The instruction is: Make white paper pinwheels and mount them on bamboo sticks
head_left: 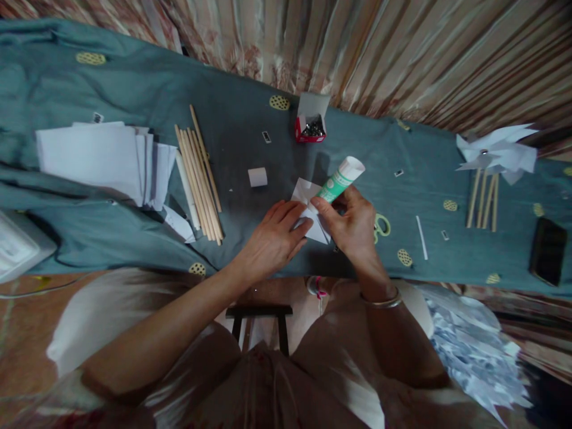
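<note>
A white paper pinwheel, its corners folded toward the middle, lies flat on the cloth in front of me. My left hand holds its left side down, thumb and fingertips on the folds. In my right hand is a large green and white glue stick, tilted with its lower end at the centre of the paper. My fingers partly hide that end, so I cannot see whether it touches. Green-handled scissors lie just right of my right hand, partly covered by it.
On the teal cloth are stacked white paper, wooden sticks, a glue-stick cap, an open red box of small metal pieces, finished pinwheels on sticks, and a dark phone. More pinwheels sit lower right.
</note>
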`<state>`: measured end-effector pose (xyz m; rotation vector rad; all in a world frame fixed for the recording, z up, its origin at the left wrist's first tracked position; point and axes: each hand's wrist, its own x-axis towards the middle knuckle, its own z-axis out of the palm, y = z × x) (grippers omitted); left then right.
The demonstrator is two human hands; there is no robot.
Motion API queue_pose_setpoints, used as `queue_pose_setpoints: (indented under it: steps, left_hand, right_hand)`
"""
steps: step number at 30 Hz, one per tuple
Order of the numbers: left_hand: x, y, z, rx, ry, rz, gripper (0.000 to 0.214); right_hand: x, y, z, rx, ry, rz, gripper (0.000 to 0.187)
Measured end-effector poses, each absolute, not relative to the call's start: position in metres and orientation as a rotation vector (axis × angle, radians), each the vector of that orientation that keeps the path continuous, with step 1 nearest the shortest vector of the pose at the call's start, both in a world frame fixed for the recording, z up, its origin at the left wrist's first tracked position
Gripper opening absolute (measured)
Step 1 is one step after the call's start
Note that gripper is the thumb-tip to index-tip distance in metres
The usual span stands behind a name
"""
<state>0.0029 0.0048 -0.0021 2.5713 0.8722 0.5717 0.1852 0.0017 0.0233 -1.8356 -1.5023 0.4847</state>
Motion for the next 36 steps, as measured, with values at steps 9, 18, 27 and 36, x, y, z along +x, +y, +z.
queue_pose_setpoints:
  steps: [9, 18, 27, 36]
  left_hand:
    - [0.003, 0.005, -0.003, 2.578, 0.892, 0.6, 0.029]
    - [0.003, 0.007, -0.005, 2.521, 0.876, 0.605, 0.028]
    - [0.003, 0.007, -0.004, 2.555, 0.868, 0.565, 0.029]
    - [0.002, 0.007, -0.002, 2.577, 0.869, 0.539, 0.026]
  right_hand:
    - [0.188, -0.003, 0.026, -1.8, -1.65, 0.497, 0.028]
    - [0.187, -0.005, 0.032, -1.798, -1.767, 0.526, 0.028]
    - [0.196, -0.009, 0.03, -1.762, -1.653, 0.588, 0.03]
    - [0.213, -0.001, 0.024, -1.562, -1.309, 0.78, 0.037]
